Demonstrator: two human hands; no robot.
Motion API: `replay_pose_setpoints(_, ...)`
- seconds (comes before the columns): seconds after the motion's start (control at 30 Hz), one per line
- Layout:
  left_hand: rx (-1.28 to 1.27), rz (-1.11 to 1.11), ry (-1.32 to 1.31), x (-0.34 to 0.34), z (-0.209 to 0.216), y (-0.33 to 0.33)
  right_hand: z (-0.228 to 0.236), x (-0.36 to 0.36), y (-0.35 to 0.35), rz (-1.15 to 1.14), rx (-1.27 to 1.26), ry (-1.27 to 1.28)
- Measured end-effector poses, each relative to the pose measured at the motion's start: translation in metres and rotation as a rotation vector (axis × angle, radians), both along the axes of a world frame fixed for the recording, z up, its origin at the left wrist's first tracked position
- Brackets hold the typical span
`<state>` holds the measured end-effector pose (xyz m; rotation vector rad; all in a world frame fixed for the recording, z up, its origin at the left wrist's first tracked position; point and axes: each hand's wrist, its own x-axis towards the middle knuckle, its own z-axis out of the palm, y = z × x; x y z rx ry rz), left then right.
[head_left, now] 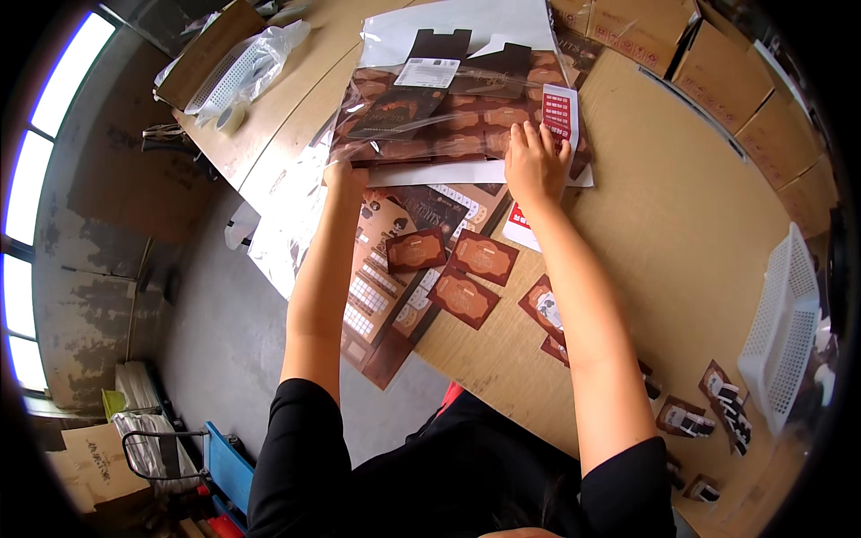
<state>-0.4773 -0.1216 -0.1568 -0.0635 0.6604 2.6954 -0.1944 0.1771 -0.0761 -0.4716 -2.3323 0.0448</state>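
Note:
A clear plastic bag [448, 99] holding flat brown printed cartons lies on the wooden table [682, 224] in front of me. My right hand [534, 161] presses flat on the bag's near right edge, fingers spread beside a small red and white card [558, 115]. My left hand [345, 175] is at the bag's near left corner, mostly hidden under the plastic, so its grip is unclear. Below my hands sit flattened brown cartons [395, 269] and three small brown label cards [462, 264].
Cardboard boxes [717, 72] line the table's far right. A white plastic basket [785, 332] stands at the right edge, with small brown packets [708, 412] near it. Another basket in a bag [238, 67] and a tape roll [230, 117] lie far left. Grey floor lies left.

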Motion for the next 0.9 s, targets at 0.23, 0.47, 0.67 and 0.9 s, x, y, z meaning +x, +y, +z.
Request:
replay_pose_setpoints(0.23, -0.475, 0.080, -0.094, 0.141, 0.062, 0.082, -0.012, 0.002, 0.040, -0.094, -0.063, -0.093)
replay_pose_setpoints(0.47, -0.331, -0.087, 0.044, 0.152, 0.050, 0.071, 0.039, 0.015, 0.075, 0.044, -0.225, -0.842)
replay_pose_setpoints(0.67, -0.381, 0.044, 0.023, 0.154, 0.044, 0.083, 0.031, 0.060, 0.089, -0.233, 0.013, -0.686)
replay_pose_setpoints(0.9, -0.304, -0.019, 0.028, 0.150, 0.051, 0.083, 0.024, 0.073, 0.083, -0.333, -0.291, -0.633)
